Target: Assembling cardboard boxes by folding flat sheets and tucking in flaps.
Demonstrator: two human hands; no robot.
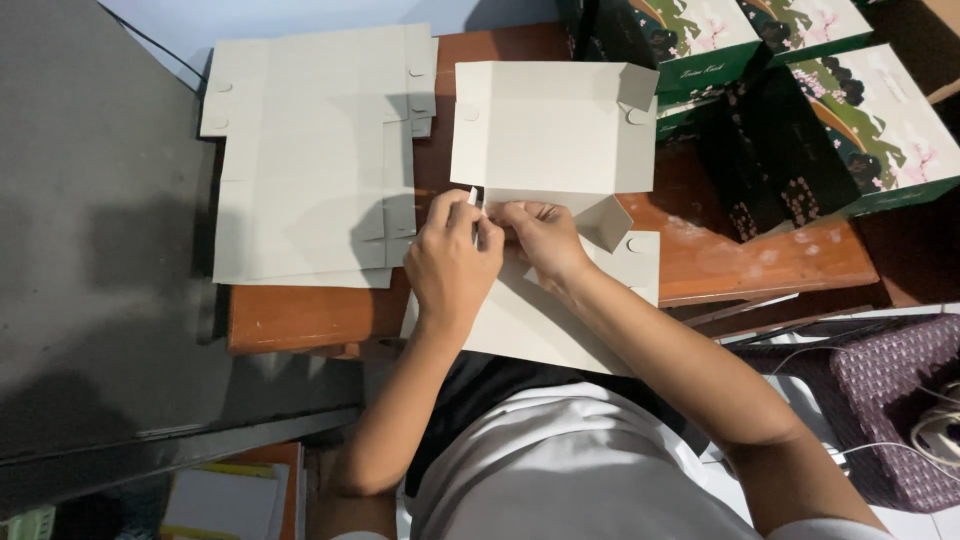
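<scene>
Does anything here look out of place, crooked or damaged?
Nothing looks damaged or spilled. The stack of flat grey box blanks lies slightly fanned, edges uneven. Both hands, left hand and right hand, pinch a fold on the half-folded blank. Finished green boxes lean unevenly.

A pale grey-beige card blank (545, 140) is lying on a reddish-brown wooden table (760, 262) at the frame's centre, beside a stack of flat blanks (310, 160) showing the same grey-beige at upper left. Dark green boxes (800, 130) with pink blossoms are standing at upper right, and a purple woven cushion (895, 385) is sitting at lower right.
</scene>
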